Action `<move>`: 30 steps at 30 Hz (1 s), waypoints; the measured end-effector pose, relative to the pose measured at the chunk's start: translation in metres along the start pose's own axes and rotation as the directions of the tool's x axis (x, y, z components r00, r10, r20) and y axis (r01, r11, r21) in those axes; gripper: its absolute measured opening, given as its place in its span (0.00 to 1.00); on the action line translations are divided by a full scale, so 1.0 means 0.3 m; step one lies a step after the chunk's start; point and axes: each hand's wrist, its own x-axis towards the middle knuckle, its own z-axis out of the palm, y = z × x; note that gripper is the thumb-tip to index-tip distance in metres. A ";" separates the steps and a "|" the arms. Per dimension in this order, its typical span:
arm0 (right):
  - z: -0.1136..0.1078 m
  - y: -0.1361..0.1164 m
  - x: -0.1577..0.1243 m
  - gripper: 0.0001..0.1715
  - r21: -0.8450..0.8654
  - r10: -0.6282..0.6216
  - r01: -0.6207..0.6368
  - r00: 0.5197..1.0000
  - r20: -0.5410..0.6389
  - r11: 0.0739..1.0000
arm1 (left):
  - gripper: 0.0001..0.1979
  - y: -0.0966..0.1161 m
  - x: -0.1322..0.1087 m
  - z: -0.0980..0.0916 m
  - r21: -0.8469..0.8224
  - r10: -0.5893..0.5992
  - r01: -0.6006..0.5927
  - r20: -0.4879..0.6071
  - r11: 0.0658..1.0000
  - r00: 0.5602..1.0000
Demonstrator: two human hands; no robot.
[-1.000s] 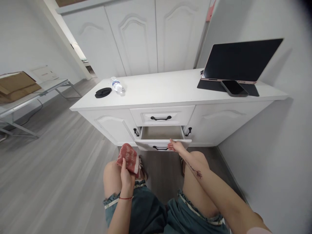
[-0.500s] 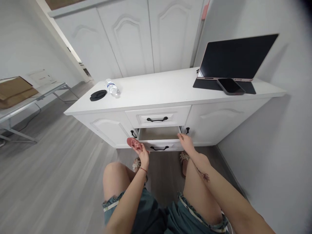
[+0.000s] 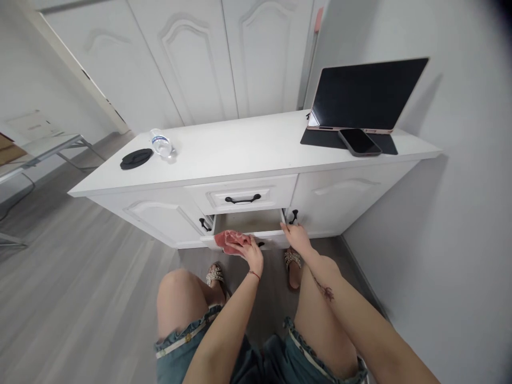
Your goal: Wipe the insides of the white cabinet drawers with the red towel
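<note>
A pinkish-red cloth (image 3: 231, 241) is in my left hand (image 3: 253, 254), held against the front of the lower drawer (image 3: 276, 242). That drawer is pulled partly out of the white cabinet, and its inside shows a bare bottom. Part of its black handle is hidden behind the cloth and hand. My right hand (image 3: 296, 238) grips the drawer's front edge at its right corner. Above sits the closed upper drawer (image 3: 216, 200) with a black handle (image 3: 242, 199).
On the white cabinet top (image 3: 236, 146) are a plastic bottle (image 3: 161, 144), a black flat object (image 3: 136, 159), a phone (image 3: 359, 142) and a dark-screened tablet or laptop (image 3: 364, 98). A wall stands at the right. Black door handles (image 3: 294, 216) flank the drawers.
My left hand has moved right with the cloth, which now spreads over the drawer front. My right hand stays at the drawer's corner. The view has shifted slightly to the right.
</note>
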 end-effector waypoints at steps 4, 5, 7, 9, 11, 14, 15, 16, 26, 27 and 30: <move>-0.014 -0.015 -0.005 0.28 0.039 0.032 -0.033 0.999 0.020 0.999 | 0.34 0.037 -0.052 0.052 -0.044 -0.009 0.010 0.034 0.999 0.999; -0.017 -0.018 -0.006 0.29 0.043 0.034 -0.035 0.999 0.024 0.998 | 0.35 0.038 -0.069 0.063 -0.049 0.024 -0.022 0.036 0.999 0.999; -0.019 -0.018 -0.007 0.31 0.043 0.040 -0.042 0.999 0.036 0.998 | 0.34 0.033 -0.104 0.083 -0.049 0.090 -0.089 0.016 0.995 0.996; -0.016 -0.014 -0.006 0.32 0.063 0.053 -0.056 0.998 0.045 0.996 | 0.34 0.021 -0.137 0.102 -0.053 0.160 -0.158 0.030 0.986 0.987; -0.010 -0.008 -0.004 0.33 0.119 0.070 -0.074 0.997 0.045 0.990 | 0.33 0.008 -0.166 0.120 -0.071 0.226 -0.221 0.081 0.973 0.971; -0.006 -0.001 -0.002 0.33 0.207 0.071 -0.080 0.996 0.048 0.975 | 0.33 -0.010 -0.197 0.143 -0.072 0.283 -0.275 0.158 0.959 0.946; -0.007 0.000 -0.002 0.34 0.223 0.067 -0.076 0.997 0.047 0.972 | 0.33 -0.016 -0.204 0.151 -0.056 0.296 -0.290 0.179 0.955 0.938; -0.009 0.000 -0.003 0.35 0.229 0.058 -0.067 0.997 0.048 0.971 | 0.34 -0.023 -0.209 0.159 -0.029 0.305 -0.306 0.199 0.952 0.931; -0.038 -0.003 -0.007 0.38 0.216 0.011 -0.023 0.998 0.058 0.976 | 0.30 -0.100 -0.197 0.233 0.211 0.509 -0.691 0.536 0.692 0.673; -0.040 -0.002 -0.006 0.38 0.228 0.011 -0.026 0.998 0.064 0.973 | 0.30 -0.107 -0.186 0.232 0.205 0.520 -0.728 0.577 0.654 0.630; -0.041 0.000 -0.003 0.38 0.249 0.021 -0.039 0.997 0.076 0.968 | 0.31 -0.137 -0.140 0.218 0.151 0.532 -0.790 0.663 0.594 0.526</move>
